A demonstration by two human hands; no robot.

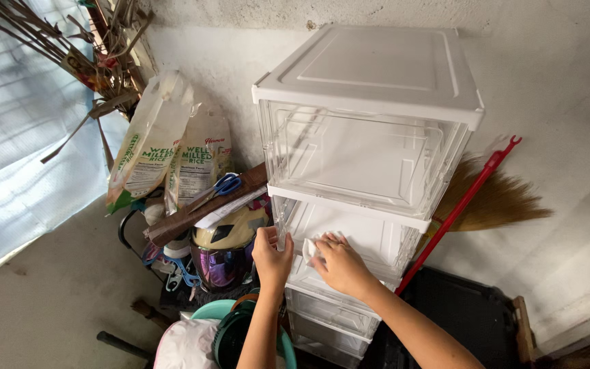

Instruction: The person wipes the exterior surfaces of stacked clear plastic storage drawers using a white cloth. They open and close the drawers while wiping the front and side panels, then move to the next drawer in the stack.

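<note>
White-framed, clear-plastic stacked drawer unit stands against a rough pale wall, its flat white lid uppermost and several transparent drawers below. The left hand rests at the left front corner of the second drawer, fingers curled round the corner edge in a narrow grip on the frame. The right hand lies just beside it, palm down on the drawer front, fingers pressing a small white folded cloth flat against the clear plastic; the cloth sits between the two hands and touches the drawer face. Both forearms rise from the lower edge of the view.

Left of the unit, two white-and-green printed plastic rice sacks lean against the wall. Below them a pair of blue-handled scissors lies on a long brown wooden board, which rests across a yellow helmet with a purple mirrored visor. A bundle of dry brown sticks juts out at upper left, beside a pale blue-white curtain. At lower centre a teal plastic basin holds dark round objects, partly hidden by the left forearm. Right of the unit, a straw broom with a red handle leans on the wall above a black plastic case on the floor.
</note>
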